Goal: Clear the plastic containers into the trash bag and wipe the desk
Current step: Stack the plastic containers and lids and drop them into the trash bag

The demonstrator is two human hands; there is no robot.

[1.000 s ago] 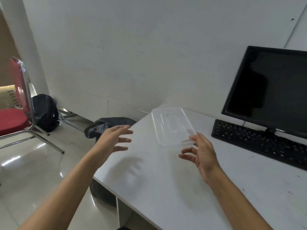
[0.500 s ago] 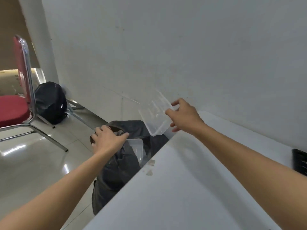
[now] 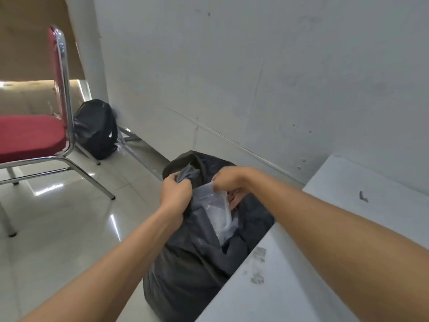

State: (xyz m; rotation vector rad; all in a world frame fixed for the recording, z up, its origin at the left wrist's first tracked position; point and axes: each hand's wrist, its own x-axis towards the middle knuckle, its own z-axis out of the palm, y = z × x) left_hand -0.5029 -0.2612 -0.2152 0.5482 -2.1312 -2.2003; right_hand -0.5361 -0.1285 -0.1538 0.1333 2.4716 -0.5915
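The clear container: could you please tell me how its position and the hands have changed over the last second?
The clear container went from above the desk, leftward off its edge, down into the black trash bag; the right hand still grips it. The left hand, open a second ago, has kept its hold on the bag's rim since half a second ago. The red chair stayed put.

Looks like a plain office or back room to me. There's a white laminate tabletop (image 3: 325,263) with a few dark smudges, pushed up against a bare, scuffed white wall (image 3: 255,66). The floor is glossy cream tile (image 3: 58,228) throwing back the ceiling light. Off to the side stands a red padded chair with a chrome tube frame (image 3: 34,135), the stackable meeting-room kind, and a black backpack (image 3: 95,131) slumps against the wall behind it. A dark grey plastic trash bag (image 3: 185,263) sits on the floor beside the tabletop.
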